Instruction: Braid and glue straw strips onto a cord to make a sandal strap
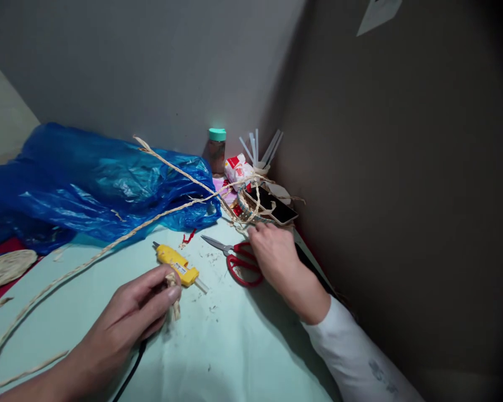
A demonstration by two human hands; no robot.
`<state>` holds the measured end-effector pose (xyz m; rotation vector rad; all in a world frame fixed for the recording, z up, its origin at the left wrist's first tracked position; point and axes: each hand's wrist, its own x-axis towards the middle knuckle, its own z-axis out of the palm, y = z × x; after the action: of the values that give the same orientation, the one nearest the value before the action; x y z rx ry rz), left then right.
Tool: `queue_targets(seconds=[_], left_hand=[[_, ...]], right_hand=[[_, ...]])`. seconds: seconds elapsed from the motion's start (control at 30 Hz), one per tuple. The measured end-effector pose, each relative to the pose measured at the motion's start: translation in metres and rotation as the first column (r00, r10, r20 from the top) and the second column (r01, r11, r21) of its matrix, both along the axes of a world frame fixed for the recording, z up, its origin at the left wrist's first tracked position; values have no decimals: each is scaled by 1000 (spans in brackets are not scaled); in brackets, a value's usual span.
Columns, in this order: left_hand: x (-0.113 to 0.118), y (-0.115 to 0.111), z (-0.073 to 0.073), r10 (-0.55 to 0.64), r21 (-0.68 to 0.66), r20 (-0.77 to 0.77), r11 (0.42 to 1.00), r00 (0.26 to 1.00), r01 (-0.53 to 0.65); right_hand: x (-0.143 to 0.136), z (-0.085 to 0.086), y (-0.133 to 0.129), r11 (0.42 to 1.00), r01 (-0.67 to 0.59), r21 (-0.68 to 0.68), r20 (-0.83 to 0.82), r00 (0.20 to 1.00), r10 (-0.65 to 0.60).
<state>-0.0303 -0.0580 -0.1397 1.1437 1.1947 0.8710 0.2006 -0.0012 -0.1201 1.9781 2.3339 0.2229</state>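
My left hand (145, 307) pinches a small bundle of pale braided cord (175, 304) between thumb and fingers, in front of the yellow glue gun (176, 262). Beyond the red-handled scissors (238, 259), my right hand (272, 248) reaches to the small heap of cords and trinkets; its fingertips are bent down and partly hidden, so whether they grip anything is unclear. Close to them lie a loop of twisted pale cord (257, 201) and a dark phone (276, 207). A long braided cord (109, 245) curves from the heap across the blue bag to the left edge.
A crumpled blue plastic bag (88, 184) covers the back left. Behind the heap stand a jar with a green lid (217, 148) and white sticks (255, 148). A coiled pale cord (8, 268) lies at far left. Dark walls rise behind and at right.
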Motion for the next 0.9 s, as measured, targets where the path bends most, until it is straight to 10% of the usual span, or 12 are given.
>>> queue_targets(seconds=[0.17, 0.47, 0.57, 0.7, 0.9], left_hand=[[8, 15, 21, -168, 2, -34, 986, 985, 168], [10, 32, 38, -87, -4, 197, 996, 977, 90], [11, 36, 32, -82, -50, 273, 994, 958, 99], [12, 41, 27, -50, -47, 300, 997, 953, 67], [3, 44, 31, -75, 87, 176, 994, 982, 60]], right_hand=[[28, -13, 12, 999, 21, -33, 2, 1000, -21], [26, -2, 14, 993, -114, 11, -204, 972, 114], [12, 1, 5, 941, -339, 1, -639, 723, 261], [-10, -2, -10, 861, -508, -40, -947, 293, 129], [-22, -4, -23, 803, -581, -133, -972, 235, 8]])
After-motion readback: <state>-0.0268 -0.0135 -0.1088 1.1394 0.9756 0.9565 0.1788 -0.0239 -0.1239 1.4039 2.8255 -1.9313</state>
